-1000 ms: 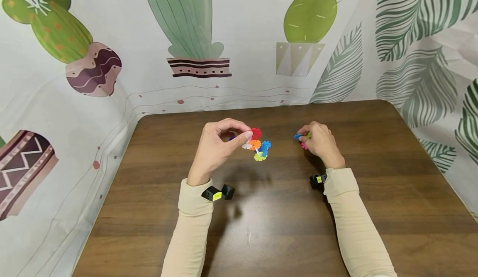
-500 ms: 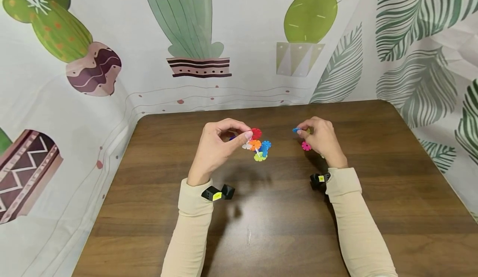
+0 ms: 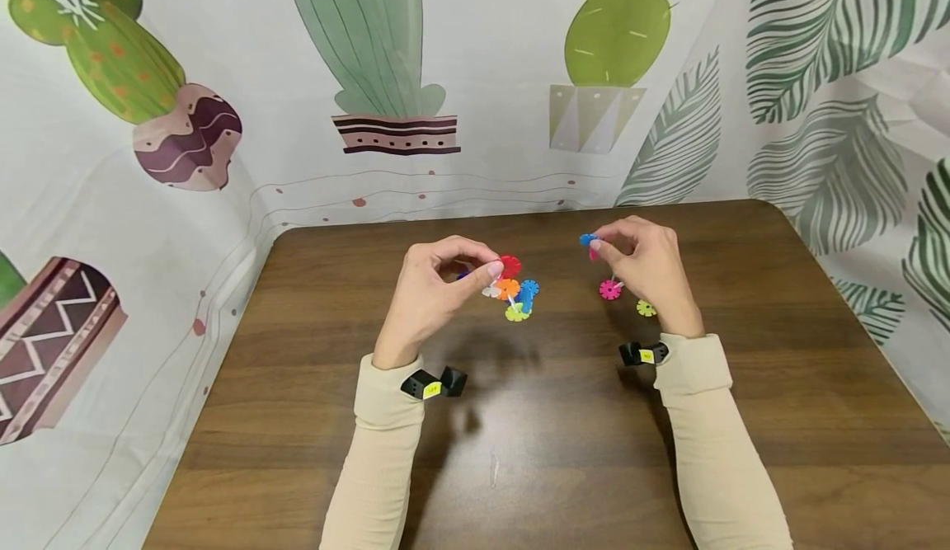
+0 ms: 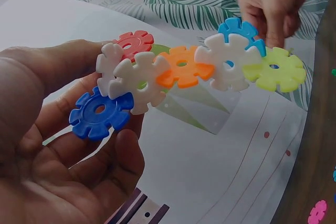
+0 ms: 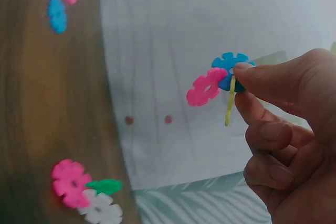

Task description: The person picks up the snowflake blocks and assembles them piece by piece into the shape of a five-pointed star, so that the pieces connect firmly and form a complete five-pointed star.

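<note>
Right hand (image 3: 649,257) has moved farther from the pink snowflake disc (image 3: 610,289) on the tabletop (image 3: 564,443). Left hand (image 3: 438,294) pinches a multicolored snowflake-disc chain (image 4: 184,72) above the tabletop. Rightward, the right hand pinches a blue, pink and yellow snowflake-disc cluster (image 5: 224,78).

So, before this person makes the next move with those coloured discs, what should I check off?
1. Left hand holds its chain of discs: ok, gripped at one end.
2. Right hand holds its small cluster: ok, pinched between thumb and finger.
3. The two held pieces are clear of each other: ok, there is a gap between them.
4. The chain's yellow-green disc has free outer slots: ok.
5. Every joint is pushed fully in: cannot tell from these views.
</note>
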A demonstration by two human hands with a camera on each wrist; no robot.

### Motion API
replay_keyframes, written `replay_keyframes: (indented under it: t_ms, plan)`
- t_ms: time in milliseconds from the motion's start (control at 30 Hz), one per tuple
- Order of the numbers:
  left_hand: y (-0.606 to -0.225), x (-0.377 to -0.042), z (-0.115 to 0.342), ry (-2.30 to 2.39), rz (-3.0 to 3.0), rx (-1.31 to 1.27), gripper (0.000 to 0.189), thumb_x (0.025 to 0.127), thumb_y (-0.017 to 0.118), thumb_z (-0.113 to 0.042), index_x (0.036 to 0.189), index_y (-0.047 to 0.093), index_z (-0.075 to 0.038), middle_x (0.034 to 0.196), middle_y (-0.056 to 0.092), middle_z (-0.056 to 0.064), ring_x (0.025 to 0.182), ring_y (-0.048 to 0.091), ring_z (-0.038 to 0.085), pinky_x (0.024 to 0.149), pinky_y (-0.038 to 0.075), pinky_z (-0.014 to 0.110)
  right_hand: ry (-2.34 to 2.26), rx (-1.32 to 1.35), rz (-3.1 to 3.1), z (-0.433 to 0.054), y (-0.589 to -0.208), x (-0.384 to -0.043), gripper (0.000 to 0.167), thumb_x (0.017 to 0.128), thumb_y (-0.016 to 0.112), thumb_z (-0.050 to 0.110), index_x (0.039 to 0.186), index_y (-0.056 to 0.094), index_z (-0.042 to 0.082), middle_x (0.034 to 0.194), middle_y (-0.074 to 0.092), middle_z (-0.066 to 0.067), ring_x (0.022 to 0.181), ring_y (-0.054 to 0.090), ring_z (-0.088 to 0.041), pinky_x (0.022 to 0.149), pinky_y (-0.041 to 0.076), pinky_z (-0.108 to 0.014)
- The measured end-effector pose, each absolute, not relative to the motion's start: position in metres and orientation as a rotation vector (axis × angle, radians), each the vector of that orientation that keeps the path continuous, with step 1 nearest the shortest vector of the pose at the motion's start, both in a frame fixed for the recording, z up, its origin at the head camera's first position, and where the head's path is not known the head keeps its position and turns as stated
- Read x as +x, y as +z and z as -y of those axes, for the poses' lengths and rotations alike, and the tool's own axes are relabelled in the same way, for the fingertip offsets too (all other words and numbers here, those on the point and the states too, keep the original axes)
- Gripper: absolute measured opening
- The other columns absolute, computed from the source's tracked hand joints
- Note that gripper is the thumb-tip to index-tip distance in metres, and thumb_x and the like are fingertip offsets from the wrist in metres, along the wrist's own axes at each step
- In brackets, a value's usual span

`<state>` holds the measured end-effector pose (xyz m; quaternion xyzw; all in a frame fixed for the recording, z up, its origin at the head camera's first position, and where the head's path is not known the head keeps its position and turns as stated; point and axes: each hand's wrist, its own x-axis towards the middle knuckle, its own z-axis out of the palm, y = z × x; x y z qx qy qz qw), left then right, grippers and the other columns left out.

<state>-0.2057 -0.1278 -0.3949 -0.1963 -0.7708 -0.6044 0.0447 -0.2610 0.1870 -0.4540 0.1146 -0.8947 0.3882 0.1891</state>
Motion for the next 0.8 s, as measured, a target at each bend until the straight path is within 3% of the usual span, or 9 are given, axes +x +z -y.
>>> replay_keyframes:
  t_ms: [133, 367, 800]
  plan:
    - [-0.395, -0.206, 0.127, -1.844, 2.353, -0.604, 0.007, 0.094, 0.085, -0.027, 0.097, 0.083, -0.020, 0.096, 0.079, -0.004, 0.074, 0.061, 0.022, 0.063, 0.049, 0.024, 1.116, 0.333, 2.455, -0.184, -0.445, -0.257, 0.005, 0.095, 0.082, 0.016, 0.091, 0.084, 0.015, 0.085, 0.077, -0.002, 0.055, 0.051, -0.018, 0.052, 0.034, -0.023]
    - [-0.397, -0.206, 0.126, -1.849, 2.350, -0.606, 0.005, 0.094, 0.085, -0.026, 0.096, 0.083, -0.022, 0.095, 0.079, -0.004, 0.072, 0.059, 0.022, 0.062, 0.047, 0.024, 1.139, 0.384, 2.371, -0.176, -0.426, -0.243, 0.005, 0.095, 0.083, 0.020, 0.093, 0.084, 0.016, 0.071, 0.069, 0.001, 0.051, 0.045, -0.007, 0.049, 0.030, -0.022]
    - [-0.398, -0.206, 0.124, -1.866, 2.342, -0.625, 0.004, 0.094, 0.085, -0.023, 0.096, 0.083, -0.020, 0.094, 0.079, -0.004, 0.071, 0.059, 0.021, 0.061, 0.046, 0.024, 1.131, 0.472, 2.269, -0.164, -0.397, -0.220, 0.007, 0.091, 0.083, 0.008, 0.092, 0.080, 0.014, 0.055, 0.054, 0.007, 0.049, 0.042, -0.002, 0.049, 0.029, -0.021]
